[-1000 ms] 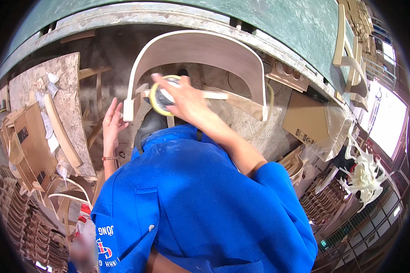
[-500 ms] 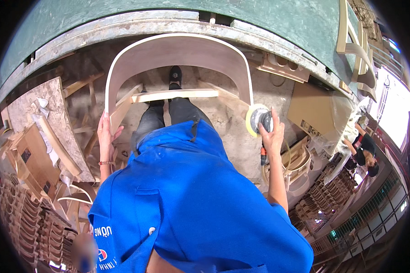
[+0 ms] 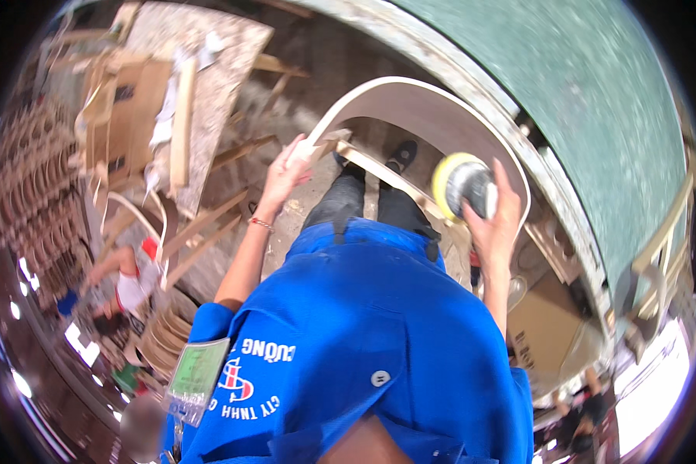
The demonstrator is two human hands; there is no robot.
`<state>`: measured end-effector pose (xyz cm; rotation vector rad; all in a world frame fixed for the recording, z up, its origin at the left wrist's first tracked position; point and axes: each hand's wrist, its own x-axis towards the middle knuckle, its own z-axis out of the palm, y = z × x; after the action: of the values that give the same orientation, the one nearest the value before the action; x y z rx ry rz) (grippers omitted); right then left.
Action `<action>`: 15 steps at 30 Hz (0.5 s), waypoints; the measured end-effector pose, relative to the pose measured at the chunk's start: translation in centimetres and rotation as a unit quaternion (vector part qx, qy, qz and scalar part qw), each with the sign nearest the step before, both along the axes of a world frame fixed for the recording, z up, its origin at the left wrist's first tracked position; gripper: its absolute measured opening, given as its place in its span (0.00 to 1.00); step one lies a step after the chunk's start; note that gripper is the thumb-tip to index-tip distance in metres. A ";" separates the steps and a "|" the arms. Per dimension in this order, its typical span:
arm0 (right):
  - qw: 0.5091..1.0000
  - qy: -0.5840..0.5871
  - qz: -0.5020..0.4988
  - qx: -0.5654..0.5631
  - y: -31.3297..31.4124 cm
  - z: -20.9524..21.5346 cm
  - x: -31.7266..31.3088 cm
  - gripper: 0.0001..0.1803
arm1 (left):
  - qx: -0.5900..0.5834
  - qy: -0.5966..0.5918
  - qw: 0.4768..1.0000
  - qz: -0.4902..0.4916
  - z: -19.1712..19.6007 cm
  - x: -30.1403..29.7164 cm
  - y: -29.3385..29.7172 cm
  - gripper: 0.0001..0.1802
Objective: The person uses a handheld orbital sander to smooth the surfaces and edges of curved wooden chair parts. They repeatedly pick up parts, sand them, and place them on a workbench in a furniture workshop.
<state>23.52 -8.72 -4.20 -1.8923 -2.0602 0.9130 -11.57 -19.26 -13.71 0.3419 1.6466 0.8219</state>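
A curved wooden chair back (image 3: 429, 114), bent into a wide U with a pale edge, stands in front of me. A straight wooden crossbar (image 3: 387, 172) spans its inside. My left hand (image 3: 288, 176) grips the left end of the curve, thumb and fingers on either side of it. In my right hand (image 3: 501, 209) is an orbital sander (image 3: 479, 192) with a round yellow-edged pad, tilted toward the left. The sander appears over the inside of the curve, near the crossbar's right end. Whether its pad touches wood I cannot tell.
A green-topped workbench (image 3: 564, 85) runs along the far right. At left lie a speckled board (image 3: 224, 58), a cardboard box (image 3: 127, 116) and loose wooden strips. Stacked curved parts (image 3: 35, 185) stand farther left. A co-worker (image 3: 127, 290) is at lower left, another person (image 3: 588, 414) at lower right.
My view has turned, so the bench now lies to the right. The sander has moved from the chair back's right end to over the inside of the curve. My left hand keeps its end.
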 end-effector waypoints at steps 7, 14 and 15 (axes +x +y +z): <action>0.946 0.078 0.303 -0.081 2.8 -4.2 -18.3 0.41 | 0.065 0.204 0.977 -0.018 -1.0 1.6 -2.8 0.29; 0.951 0.047 0.306 -0.018 5.0 -5.9 -21.7 0.42 | 0.079 0.253 0.964 -0.032 -1.2 1.7 -2.9 0.29; 0.952 0.031 0.304 -0.011 5.4 -5.8 -21.7 0.43 | 0.107 0.231 0.967 -0.010 -1.2 1.8 -3.0 0.29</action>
<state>1.77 -3.36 -10.00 -1.2087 -2.6493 1.0949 -9.73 -22.24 -14.95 0.7442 1.9825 0.9563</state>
